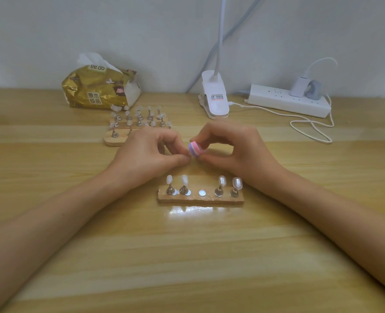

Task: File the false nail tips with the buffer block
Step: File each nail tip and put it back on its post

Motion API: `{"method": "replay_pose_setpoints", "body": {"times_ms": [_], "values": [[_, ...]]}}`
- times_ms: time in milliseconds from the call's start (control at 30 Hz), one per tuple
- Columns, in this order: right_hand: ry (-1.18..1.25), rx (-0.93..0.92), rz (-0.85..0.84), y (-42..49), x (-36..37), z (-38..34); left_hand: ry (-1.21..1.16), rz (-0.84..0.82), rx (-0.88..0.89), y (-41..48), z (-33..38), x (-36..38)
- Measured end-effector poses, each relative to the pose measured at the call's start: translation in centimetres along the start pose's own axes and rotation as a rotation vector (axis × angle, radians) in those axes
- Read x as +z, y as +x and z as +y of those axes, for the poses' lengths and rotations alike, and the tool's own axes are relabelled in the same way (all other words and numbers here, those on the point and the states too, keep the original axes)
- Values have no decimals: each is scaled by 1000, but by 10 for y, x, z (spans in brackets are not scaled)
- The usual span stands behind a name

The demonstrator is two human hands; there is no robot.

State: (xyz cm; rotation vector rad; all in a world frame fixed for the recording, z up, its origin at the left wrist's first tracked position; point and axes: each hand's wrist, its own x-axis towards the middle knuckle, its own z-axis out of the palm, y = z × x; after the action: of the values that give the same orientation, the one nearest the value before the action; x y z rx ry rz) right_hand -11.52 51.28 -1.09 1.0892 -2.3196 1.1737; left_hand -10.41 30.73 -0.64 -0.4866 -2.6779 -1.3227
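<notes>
Just behind the wooden strip (209,201) of four nail tips (237,182), your right hand (232,152) pinches the striped buffer block (195,149). Your left hand (146,152) curls beside it, fingertips pressed together at the block; whether they hold anything, I cannot tell.

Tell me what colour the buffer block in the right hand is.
Pink and purple layered stripes; the buffer block shows best in the head view.
</notes>
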Motion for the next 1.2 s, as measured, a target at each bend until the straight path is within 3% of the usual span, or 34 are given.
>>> {"method": "replay_pose_setpoints", "body": {"times_ms": [333, 633, 1200], "values": [[-30, -32, 24, 0, 0, -1, -12, -7, 5, 0, 1, -1], [62, 96, -29, 0, -2, -1, -5, 4, -3, 1, 0, 0], [91, 142, 20, -1, -3, -3, -2, 0, 23, 2, -3, 0]]}}
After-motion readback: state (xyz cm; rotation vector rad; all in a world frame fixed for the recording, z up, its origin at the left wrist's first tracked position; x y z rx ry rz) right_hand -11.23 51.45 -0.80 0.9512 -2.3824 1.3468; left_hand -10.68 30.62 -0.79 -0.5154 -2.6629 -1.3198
